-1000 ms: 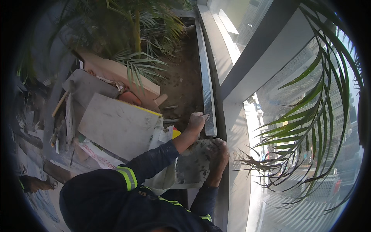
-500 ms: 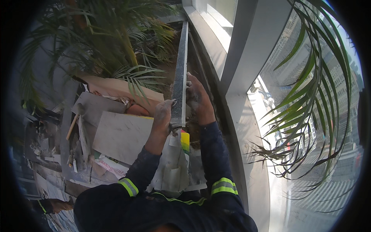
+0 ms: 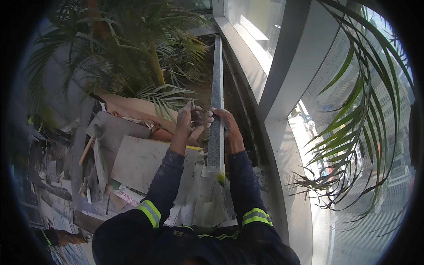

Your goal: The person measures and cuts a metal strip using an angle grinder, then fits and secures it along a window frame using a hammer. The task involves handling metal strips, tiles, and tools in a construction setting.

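Observation:
A long, narrow strip of speckled dark grey stone (image 3: 216, 148), pale along its right edge, runs away from me toward the far window corner. My right hand (image 3: 228, 126) is closed round its right edge, with dusty fingertips showing over the top face. Just left of the strip is my left hand (image 3: 190, 119), off the stone. Its fingers are apart and partly curled toward the strip, with nothing seen in them. Both hands look coated in pale dust. Under the near end lie pale sheets (image 3: 207, 198) and a small yellow-green piece (image 3: 220, 177).
At left lie grey tiles (image 3: 137, 161), a wooden-handled hammer (image 3: 87, 150) and torn cardboard (image 3: 132, 108). Palm fronds (image 3: 154, 57) hang beyond them. A white window frame (image 3: 278, 128) borders the right, where more fronds (image 3: 357, 110) droop. Another person's hand (image 3: 68, 237) shows at lower left.
My left hand has let go of the strip and moved to its left, fingers opening. My right hand still holds on, its fingertips now over the top. The strip's near end sits lower in view.

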A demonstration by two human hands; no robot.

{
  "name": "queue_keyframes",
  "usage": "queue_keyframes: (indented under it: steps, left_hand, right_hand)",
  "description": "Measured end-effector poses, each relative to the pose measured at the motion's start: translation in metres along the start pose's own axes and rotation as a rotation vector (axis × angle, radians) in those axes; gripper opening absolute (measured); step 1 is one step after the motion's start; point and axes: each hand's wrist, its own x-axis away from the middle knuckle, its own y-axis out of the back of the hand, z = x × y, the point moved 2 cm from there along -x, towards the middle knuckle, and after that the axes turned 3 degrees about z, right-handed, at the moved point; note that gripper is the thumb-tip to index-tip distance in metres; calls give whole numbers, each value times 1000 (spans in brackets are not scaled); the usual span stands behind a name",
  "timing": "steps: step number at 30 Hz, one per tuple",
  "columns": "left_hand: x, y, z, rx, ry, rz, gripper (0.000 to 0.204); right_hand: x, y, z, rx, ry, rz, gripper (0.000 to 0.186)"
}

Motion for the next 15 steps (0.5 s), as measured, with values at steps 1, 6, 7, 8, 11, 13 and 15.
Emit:
queue_keyframes:
  steps: [1, 6, 7, 8, 11, 13, 15]
  left_hand:
    - [-24, -5, -5, 49, -15, -38, 60]
    - [-120, -59, -25, -72, 37, 97, 52]
    - [-131, -69, -27, -61, 41, 133, 52]
    - [-141, -77, -26, -50, 47, 163, 51]
    - [-151, -86, -11, -30, 27, 197, 48]
    - [-140, -78, 12, -22, -26, 137, 45]
    - [-103, -101, 30, -21, -44, 219, 42]
  right_hand:
    - [13, -3, -5, 17, -2, -15, 17]
    - [70, -25, -17, 109, -11, -93, 15]
    - [80, -27, -17, 200, 10, -129, 12]
    - [87, -24, -18, 277, 14, -132, 11]
    - [111, -23, -20, 519, 31, -147, 12]
    - [129, -26, -26, 706, 33, -174, 14]
    - [158, -13, -21, 842, 61, -199, 17]
